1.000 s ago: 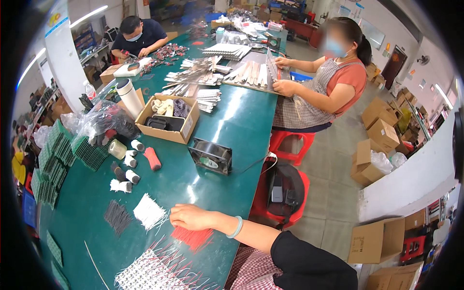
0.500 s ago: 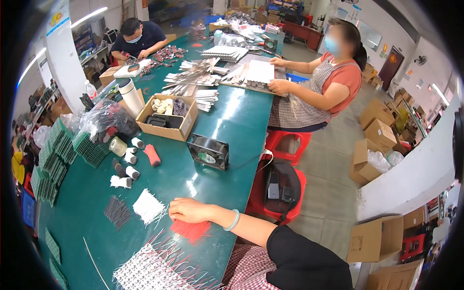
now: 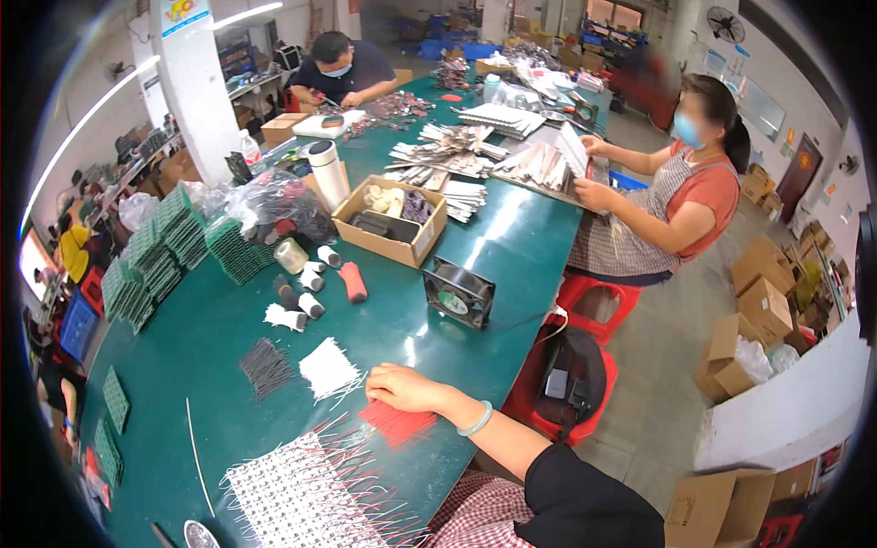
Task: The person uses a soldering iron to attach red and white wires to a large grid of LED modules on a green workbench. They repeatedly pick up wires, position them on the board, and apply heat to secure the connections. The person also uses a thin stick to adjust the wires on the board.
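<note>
My right hand (image 3: 402,387) rests at the far left edge of a pile of short red wires (image 3: 398,423). Its fingers are bent together, tips down, and what they pinch, if anything, is hidden. Left of it lie a bundle of white wires (image 3: 329,369) and one of dark grey wires (image 3: 266,368). Nearer to me is a white sheet of small square boards (image 3: 297,489), with red and white wires sticking out along its right side. My left hand is out of view.
A black fan (image 3: 459,292), a cardboard box (image 3: 390,236) of gloves and a white flask (image 3: 328,173) stand farther back. Stacked green boards (image 3: 153,260) line the left. Two co-workers sit at the green table (image 3: 365,315): one across, one at right, holding a white panel (image 3: 573,149).
My view has swung left, so the scene sits farther right. My right hand stays by the red wires. The co-worker at right has tilted the white panel up.
</note>
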The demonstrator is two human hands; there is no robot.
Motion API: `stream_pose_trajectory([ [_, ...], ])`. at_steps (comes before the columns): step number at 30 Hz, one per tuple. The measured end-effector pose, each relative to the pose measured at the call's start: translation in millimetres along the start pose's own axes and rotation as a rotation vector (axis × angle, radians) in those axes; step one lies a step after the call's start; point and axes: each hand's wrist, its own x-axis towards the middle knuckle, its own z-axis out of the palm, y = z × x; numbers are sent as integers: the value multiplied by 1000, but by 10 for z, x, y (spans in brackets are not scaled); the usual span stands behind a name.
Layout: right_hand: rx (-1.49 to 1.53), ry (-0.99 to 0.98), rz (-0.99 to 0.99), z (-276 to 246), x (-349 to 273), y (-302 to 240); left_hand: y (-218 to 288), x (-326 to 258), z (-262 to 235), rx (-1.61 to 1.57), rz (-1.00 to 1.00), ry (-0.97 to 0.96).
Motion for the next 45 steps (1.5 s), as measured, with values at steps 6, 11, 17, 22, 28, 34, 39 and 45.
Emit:
stream_pose_trajectory([
  [6, -5, 11, 36, -56, -22, -95, 165, -138, -68, -49, -35, 39],
  [11, -26, 3, 49, -75, -45, -105, 272, -195, -187, -47, -60, 73],
  [17, -30, -10, 61, -88, -44, -159, 325, -236, -310, -44, -58, 120],
  [22, -42, -8, 32, -104, -51, -118, 333, -260, -424, -32, -61, 143],
  [28, -53, -25, 40, -108, -29, -157, 336, -286, -705, 17, -46, 158],
  [34, -121, -6, 10, -173, 39, -231, 280, -364, -859, 221, 198, 189],
  [39, -266, 64, -22, -206, 242, -287, 345, -369, -696, -80, -79, 145],
  [45, -439, 62, -201, -46, 532, -342, 577, -389, -274, -43, -167, 241],
])
